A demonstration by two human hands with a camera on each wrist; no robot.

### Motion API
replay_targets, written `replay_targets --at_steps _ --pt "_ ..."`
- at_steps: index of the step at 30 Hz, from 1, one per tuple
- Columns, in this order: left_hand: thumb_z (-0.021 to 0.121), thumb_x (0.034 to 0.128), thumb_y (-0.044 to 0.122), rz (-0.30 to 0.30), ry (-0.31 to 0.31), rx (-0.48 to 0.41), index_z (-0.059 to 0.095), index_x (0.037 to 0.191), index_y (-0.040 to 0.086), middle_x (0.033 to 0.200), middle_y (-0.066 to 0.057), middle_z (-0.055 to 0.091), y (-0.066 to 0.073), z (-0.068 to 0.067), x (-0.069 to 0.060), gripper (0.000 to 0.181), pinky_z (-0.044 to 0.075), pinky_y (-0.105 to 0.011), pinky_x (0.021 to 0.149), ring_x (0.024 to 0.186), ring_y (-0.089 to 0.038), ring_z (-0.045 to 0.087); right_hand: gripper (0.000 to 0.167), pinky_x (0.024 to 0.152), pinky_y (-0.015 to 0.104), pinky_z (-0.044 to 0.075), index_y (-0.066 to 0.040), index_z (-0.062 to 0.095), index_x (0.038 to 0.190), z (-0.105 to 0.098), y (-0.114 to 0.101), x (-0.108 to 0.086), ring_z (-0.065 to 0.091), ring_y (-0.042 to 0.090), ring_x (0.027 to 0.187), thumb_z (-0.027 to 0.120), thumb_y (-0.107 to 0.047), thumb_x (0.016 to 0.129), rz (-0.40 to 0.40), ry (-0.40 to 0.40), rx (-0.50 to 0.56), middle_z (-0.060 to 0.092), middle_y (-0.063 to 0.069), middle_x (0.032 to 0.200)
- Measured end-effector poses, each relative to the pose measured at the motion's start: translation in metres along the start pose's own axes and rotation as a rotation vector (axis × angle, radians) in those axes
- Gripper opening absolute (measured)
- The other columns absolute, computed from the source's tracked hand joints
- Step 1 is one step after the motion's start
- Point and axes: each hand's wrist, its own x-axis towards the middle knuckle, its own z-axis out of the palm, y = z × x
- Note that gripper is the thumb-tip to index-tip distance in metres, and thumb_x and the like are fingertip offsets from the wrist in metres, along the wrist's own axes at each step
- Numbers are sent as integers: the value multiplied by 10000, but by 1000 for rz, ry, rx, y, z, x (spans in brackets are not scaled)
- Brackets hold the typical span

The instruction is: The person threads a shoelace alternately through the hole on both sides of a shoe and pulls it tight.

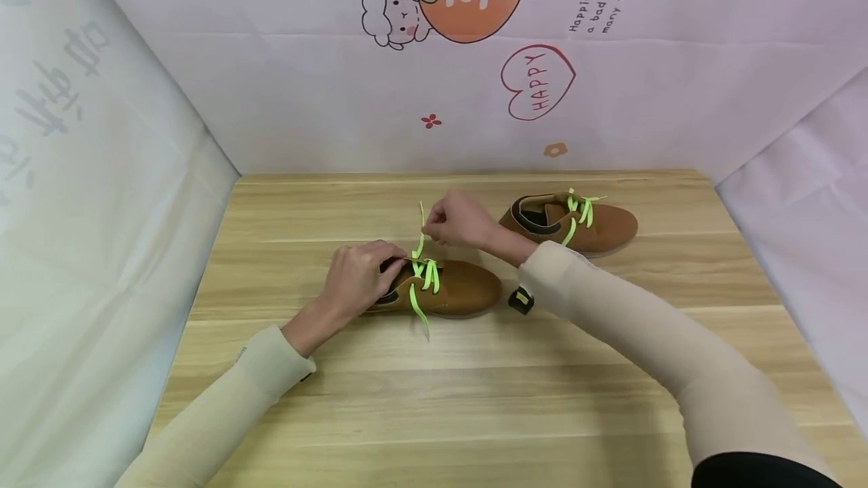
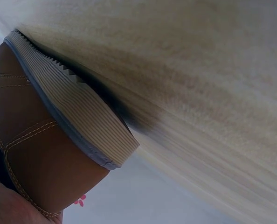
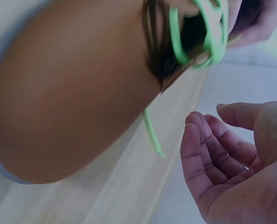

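Note:
A brown lace-up shoe (image 1: 475,288) with bright green laces (image 1: 430,275) sits on the table, toe to the right. My left hand (image 1: 359,277) grips its upper edge near the laces, thumb and fingers at the opening. The left wrist view catches the shoe's ribbed sole (image 2: 78,107) and part of that hand (image 2: 12,205). Beyond the shoe, my right hand (image 1: 461,221) is beside the far lace end (image 1: 422,221). In the right wrist view its fingers (image 3: 197,158) are loosely curled, with a gap to the thumb and no lace visible between them.
A second brown shoe (image 1: 610,228), also green-laced, stands at the back right, partly behind my right forearm. The near lace end (image 1: 418,311) hangs over the first shoe's side. A printed white cloth (image 1: 305,111) rises behind the wooden table (image 1: 434,398).

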Motion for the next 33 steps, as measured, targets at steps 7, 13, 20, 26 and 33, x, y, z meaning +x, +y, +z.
replay_targets --at_steps 7,13,20,26,33 --pt "850 885 71 -6 -1 10 823 918 90 884 -42 807 0 0 0 47 592 -343 570 736 -193 777 214 563 238 483 -31 782 813 0 -6 -33 675 226 601 776 -175 970 19 -28 99 742 75 714" --pt "850 885 63 -19 2 6 823 924 86 886 -45 806 1 0 0 52 596 -354 577 736 -197 775 216 528 242 501 -77 779 796 6 -7 -48 718 234 618 813 -223 951 49 -43 155 732 22 680" --pt "845 888 52 -44 13 5 817 928 81 882 -54 800 4 0 0 57 605 -375 592 743 -211 776 142 554 262 557 -70 781 844 14 -12 -54 741 221 638 830 -174 928 105 -15 203 754 26 704" --pt "840 890 56 -90 0 6 820 941 91 873 -45 792 5 1 2 65 590 -371 574 720 -200 764 84 539 241 531 -59 788 862 20 -13 -54 722 181 623 845 -115 888 112 39 223 749 6 710" --pt "822 926 109 -174 -37 -5 829 953 96 893 -37 801 6 -1 6 31 591 -377 594 744 -202 769 80 595 212 527 -61 781 863 25 -15 -53 672 87 640 853 -90 843 103 96 171 747 -3 746"
